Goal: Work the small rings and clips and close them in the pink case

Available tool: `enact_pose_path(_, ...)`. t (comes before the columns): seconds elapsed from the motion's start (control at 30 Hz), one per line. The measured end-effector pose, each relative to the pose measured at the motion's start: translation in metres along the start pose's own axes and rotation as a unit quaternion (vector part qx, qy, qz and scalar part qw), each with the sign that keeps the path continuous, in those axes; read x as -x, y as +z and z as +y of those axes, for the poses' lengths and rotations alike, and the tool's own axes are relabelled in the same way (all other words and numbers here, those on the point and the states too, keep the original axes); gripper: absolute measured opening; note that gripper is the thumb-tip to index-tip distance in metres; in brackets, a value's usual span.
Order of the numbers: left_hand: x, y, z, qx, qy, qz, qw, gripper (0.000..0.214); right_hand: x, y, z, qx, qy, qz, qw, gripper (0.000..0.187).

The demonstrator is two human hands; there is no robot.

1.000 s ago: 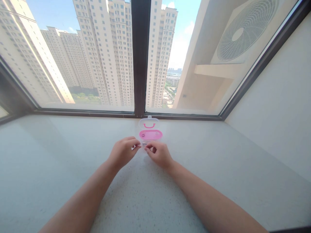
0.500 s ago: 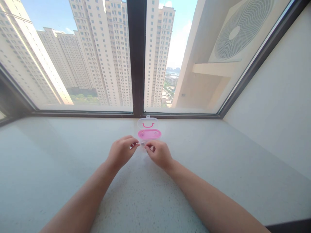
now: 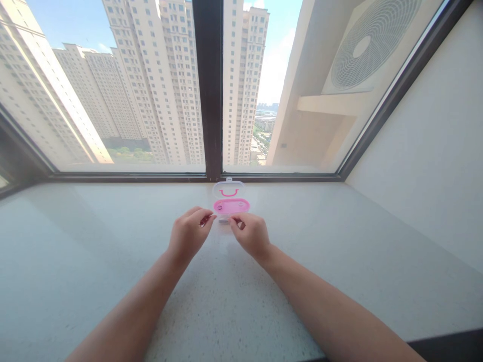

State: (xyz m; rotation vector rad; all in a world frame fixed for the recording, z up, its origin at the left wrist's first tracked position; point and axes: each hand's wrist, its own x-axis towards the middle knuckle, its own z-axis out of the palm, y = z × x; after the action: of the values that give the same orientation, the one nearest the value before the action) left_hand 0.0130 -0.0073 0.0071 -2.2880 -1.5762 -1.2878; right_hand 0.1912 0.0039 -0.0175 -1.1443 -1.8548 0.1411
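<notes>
A small pink oval case (image 3: 245, 206) stands on the pale sill, its clear lid (image 3: 216, 190) with a pink curved strip raised behind it. Inside the case at the left lies a small dark ring-shaped item (image 3: 220, 207). Just in front of the case is a small greyish thing (image 3: 223, 220), too small to name. My left hand (image 3: 188, 232) is pinched closed to its left, and my right hand (image 3: 252, 234) is pinched closed to its right, close to the case's front. What either set of fingertips holds, if anything, is too small to make out.
The speckled pale sill (image 3: 234, 311) spreads around both forearms. Behind the case runs the dark window frame (image 3: 151, 177). A white wall (image 3: 426, 151) rises on the right, and a dark edge (image 3: 449, 347) shows at the lower right.
The gap between my fingertips has widened slightly, and the greyish thing between them shows more plainly. The whole view has shifted a little. The case stays in place.
</notes>
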Motion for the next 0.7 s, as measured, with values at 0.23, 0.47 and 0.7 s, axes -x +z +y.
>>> enact_pose_path(0.23,0.0000,0.0013,0.0031,0.002,0.005,0.004,1.000,0.014,-0.0015,-0.0015,-0.0009,0.002,0.008,0.017,1.000,0.017)
enact_pose_path(0.47,0.0000,0.0012,0.0037,-0.004,-0.001,-0.002,1.000,0.015,-0.0011,-0.0017,-0.0015,-0.006,0.008,0.011,1.000,0.017)
enact_pose_path(0.7,-0.0004,0.0011,0.0041,-0.007,-0.002,0.001,1.000,0.014,-0.0005,-0.0007,0.0004,-0.001,0.006,0.004,1.000,0.017)
